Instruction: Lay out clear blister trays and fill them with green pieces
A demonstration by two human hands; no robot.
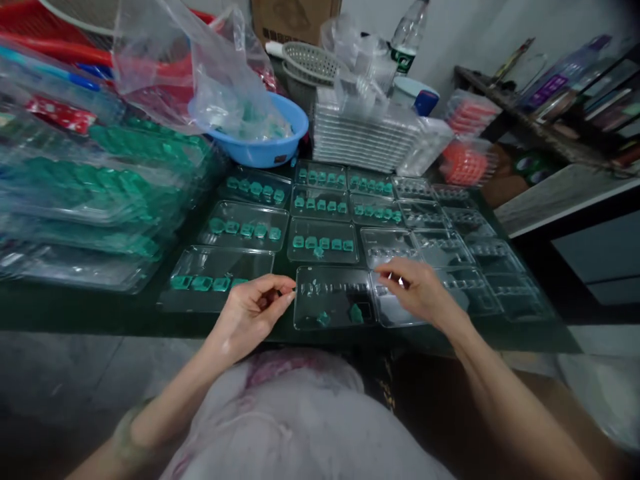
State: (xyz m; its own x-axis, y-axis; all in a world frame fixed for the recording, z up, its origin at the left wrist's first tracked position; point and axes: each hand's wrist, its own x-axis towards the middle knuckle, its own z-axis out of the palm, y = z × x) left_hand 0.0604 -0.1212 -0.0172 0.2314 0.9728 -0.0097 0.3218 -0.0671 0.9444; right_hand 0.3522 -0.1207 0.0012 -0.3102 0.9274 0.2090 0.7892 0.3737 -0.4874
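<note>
A clear plastic tray (335,320) lies in front of me, with a row of small moulded slots and two loose green pieces (356,313) near its front. My left hand (255,310) pinches its left edge between thumb and forefinger. At the far right corner of the same tray, my right hand (417,290) is closed, its thumb and forefinger at the rim. Left of it, another clear tray (200,303) carries a row of green translucent pieces (201,283), partly behind my left hand. Farther back, a tray (325,255) holds a row of similar green pieces.
Unfilled clear trays (467,293) cover the table's right side. A high pile of trays with green pieces (90,193) stands left. Behind are a blue basin (260,153) with plastic bags, a stack of clear trays (365,137), a bottle (407,40) and a grey strainer (313,60).
</note>
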